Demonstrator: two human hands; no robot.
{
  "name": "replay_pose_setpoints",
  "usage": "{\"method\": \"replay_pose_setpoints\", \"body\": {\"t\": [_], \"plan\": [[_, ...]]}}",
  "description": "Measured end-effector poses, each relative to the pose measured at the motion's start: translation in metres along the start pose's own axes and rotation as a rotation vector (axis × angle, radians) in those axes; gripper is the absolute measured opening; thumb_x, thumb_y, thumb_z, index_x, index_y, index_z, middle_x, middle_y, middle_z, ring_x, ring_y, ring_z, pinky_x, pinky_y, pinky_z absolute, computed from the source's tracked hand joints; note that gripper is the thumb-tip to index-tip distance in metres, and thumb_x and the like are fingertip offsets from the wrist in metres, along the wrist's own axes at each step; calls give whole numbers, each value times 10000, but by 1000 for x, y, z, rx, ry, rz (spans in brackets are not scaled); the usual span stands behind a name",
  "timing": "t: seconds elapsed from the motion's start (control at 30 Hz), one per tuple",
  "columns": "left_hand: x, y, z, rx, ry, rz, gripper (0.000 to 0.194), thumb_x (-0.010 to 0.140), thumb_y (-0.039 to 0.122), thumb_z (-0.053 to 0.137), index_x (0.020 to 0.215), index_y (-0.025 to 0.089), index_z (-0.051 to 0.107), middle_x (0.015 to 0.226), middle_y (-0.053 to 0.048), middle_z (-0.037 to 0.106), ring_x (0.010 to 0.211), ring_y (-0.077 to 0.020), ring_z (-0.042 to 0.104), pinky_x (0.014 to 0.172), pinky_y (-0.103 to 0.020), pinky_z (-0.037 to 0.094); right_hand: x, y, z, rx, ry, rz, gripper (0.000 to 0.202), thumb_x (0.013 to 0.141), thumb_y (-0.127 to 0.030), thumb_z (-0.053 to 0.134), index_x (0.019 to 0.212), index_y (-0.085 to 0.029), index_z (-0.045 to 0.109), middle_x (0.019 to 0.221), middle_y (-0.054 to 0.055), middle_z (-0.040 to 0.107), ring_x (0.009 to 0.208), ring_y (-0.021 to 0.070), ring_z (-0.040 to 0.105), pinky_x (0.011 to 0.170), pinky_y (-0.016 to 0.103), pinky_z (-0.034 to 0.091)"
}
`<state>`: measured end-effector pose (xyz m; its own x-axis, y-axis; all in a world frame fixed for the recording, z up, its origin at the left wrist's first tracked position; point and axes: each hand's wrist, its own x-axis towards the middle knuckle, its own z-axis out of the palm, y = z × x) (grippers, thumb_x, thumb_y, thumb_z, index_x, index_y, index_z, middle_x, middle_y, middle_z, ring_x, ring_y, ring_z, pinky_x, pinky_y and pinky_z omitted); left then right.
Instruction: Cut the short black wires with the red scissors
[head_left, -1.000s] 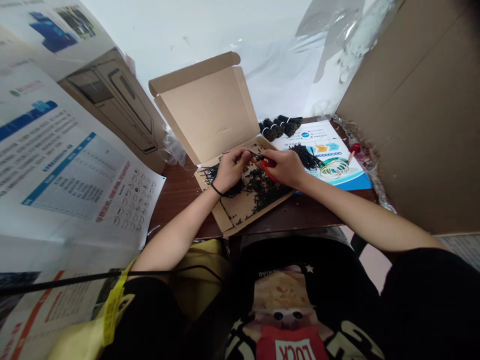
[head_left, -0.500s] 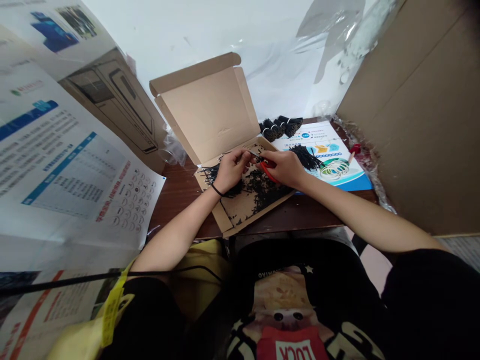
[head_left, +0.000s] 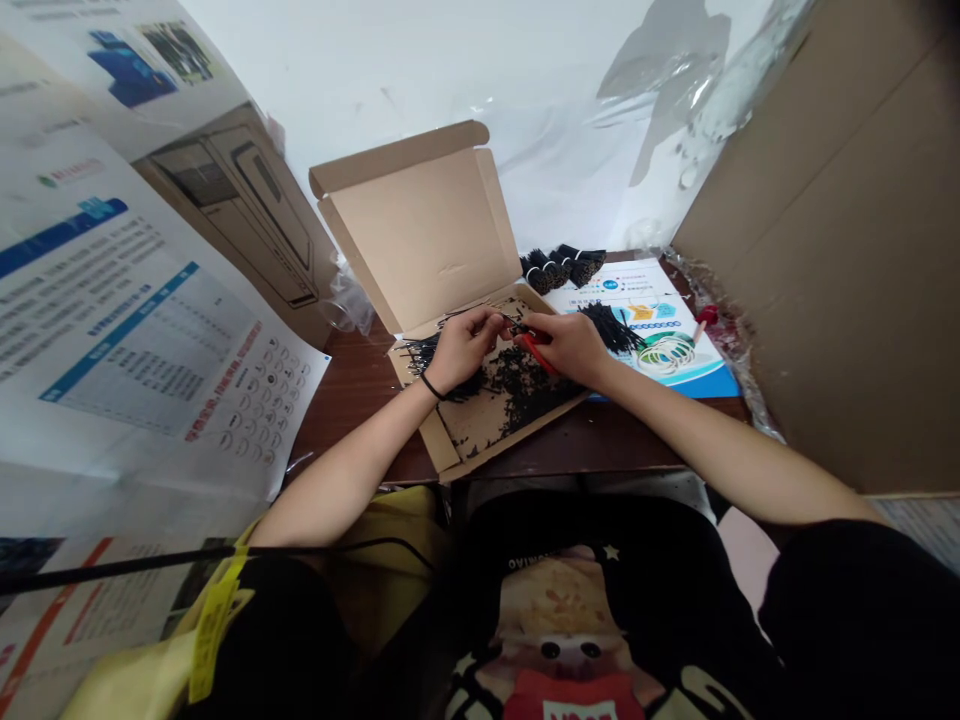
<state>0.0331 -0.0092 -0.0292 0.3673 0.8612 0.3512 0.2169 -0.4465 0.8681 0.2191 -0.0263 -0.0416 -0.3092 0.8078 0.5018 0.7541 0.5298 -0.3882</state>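
My right hand [head_left: 570, 346] is closed around red-handled scissors [head_left: 538, 353], their short tip pointing left at my left hand. My left hand [head_left: 466, 350] is pinched shut at the tip on a thin black strip, partly hidden by the fingers. Both hands are over an open cardboard box [head_left: 448, 463], close together. Small black cut bits [head_left: 525, 385] are scattered thickly across the box floor. A heap of long thin black strips [head_left: 420, 352] lies at the box's left side, partly under my left wrist.
Bundles of black strips tied with white bands [head_left: 564, 268] lie behind the box. To the right, a loose black bunch [head_left: 609, 328] and white rubber bands [head_left: 666, 355] rest on a printed sheet [head_left: 709, 375]. A large cardboard panel [head_left: 840, 250] stands at right, printed paper [head_left: 150, 330] at left.
The camera view has shifted slightly. My right hand and the scissors have turned a little by the left fingertips; both hands stay over the box.
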Motion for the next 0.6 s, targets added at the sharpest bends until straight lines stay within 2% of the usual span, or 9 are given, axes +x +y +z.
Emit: {"method": "replay_pose_setpoints", "body": {"t": [0.13,0.27,0.6], "plan": [[1,2,-4,25,36,25,308,899,436,486,868,156,613,685,-16,612,500,-70,435,478,-202,350,1,1,2,86,64,-23,332,849,-454,531,946,-180,691,702,41,660,585,121,530,581,254,367],[3,0,-6,53,45,32,250,885,391,518,881,158,609,719,-21,633,550,-79,474,512,-204,376,3,2,1,75,121,56,370,851,-461,524,1039,-182,677,800,73,697,684,162,606,633,273,402],[4,-3,-4,26,43,2,203,827,346,595,839,143,602,734,-23,657,632,-94,560,585,-207,423,2,-2,1,39,33,24,378,829,-499,538,990,-189,682,732,51,673,623,148,569,599,259,368]]}}
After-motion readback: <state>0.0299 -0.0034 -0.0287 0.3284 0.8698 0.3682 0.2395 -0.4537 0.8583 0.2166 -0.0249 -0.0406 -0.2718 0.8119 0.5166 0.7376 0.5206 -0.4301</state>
